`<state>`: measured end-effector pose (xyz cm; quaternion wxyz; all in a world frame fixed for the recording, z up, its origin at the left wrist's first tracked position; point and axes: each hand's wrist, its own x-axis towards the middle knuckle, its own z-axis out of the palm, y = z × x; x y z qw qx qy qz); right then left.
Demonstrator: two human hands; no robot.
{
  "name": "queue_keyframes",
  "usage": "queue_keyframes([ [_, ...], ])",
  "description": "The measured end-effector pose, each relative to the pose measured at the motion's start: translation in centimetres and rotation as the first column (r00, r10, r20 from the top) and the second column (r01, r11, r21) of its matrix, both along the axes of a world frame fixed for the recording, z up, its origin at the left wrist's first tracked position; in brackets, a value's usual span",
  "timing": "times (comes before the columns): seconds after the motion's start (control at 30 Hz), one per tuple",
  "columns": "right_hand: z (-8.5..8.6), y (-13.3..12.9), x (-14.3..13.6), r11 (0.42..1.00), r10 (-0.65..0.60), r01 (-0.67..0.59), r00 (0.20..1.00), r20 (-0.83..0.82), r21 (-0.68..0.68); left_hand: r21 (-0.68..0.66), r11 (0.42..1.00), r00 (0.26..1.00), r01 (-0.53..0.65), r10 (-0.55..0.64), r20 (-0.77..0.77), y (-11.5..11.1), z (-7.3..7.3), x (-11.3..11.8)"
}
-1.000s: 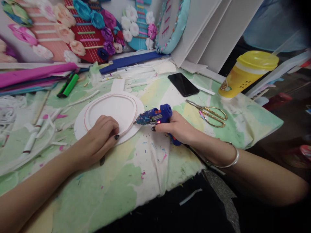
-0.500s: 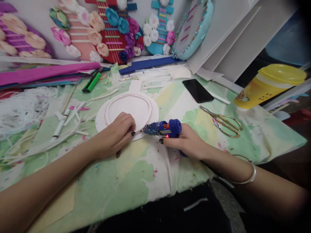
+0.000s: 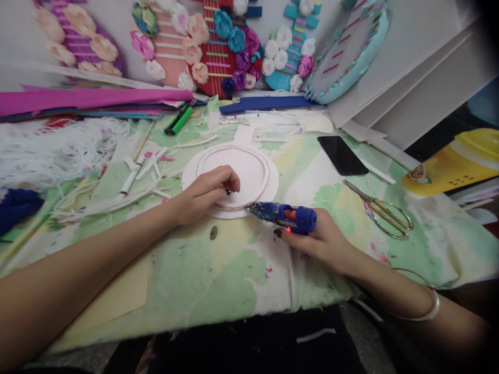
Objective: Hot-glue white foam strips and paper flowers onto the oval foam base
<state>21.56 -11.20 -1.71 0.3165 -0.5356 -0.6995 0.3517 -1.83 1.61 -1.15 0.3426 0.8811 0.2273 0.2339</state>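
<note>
While the right hand (image 3: 327, 241) is gripping a blue glue gun (image 3: 288, 215), fingers wrapped around the handle and a small red light glowing on its side, the left hand (image 3: 212, 189) is resting over a white round board (image 3: 253, 176). Those left fingers are curling in toward the palm, and honestly I can't tell whether they're pinching anything.

The board is lying flat on a green, white and yellow tablecloth (image 3: 218, 280), right in front of the person, with a short white tab (image 3: 244, 136) sticking out at its far edge. A raised white ring is running around its face, with a reddish line tracing alongside. The gun's nozzle is pointing at the near right part of that ring; can't say if it's actually touching.

Over to the right, gold-handled scissors (image 3: 390, 218) are lying just beyond the gun hand, a black phone (image 3: 343, 156) is sitting near them, and a yellow cup (image 3: 456, 166) is standing farther off at the edge of view. On the other side, white string (image 3: 74, 150) is piling up in a tangle, and a green marker (image 3: 180, 120) is lying beyond the board. Flower-covered guitar shapes are leaning along the back.
</note>
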Motion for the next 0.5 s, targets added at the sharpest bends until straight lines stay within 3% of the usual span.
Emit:
queue_keyframes([
  [0.17,0.5,-0.1,-0.5,0.997,0.044,-0.05,0.995,0.087,0.066,-0.008,1.0,0.999,0.007,-0.006,0.054,0.2,0.0,0.0],
  [0.3,1.4,-0.4,-1.2,0.977,0.08,-0.135,0.947,0.31,0.162,0.012,1.0,0.998,0.018,-0.019,0.067,0.2,0.1,0.0],
  [0.37,1.7,-0.6,-1.7,0.959,0.075,-0.192,0.881,0.467,0.208,0.023,0.999,0.997,0.026,-0.028,0.074,0.2,0.0,-0.1],
  [0.5,1.7,-1.1,-2.7,0.882,0.002,-0.348,0.675,0.738,0.317,0.047,0.998,0.994,0.042,-0.047,0.099,0.5,-0.3,-0.1],
])
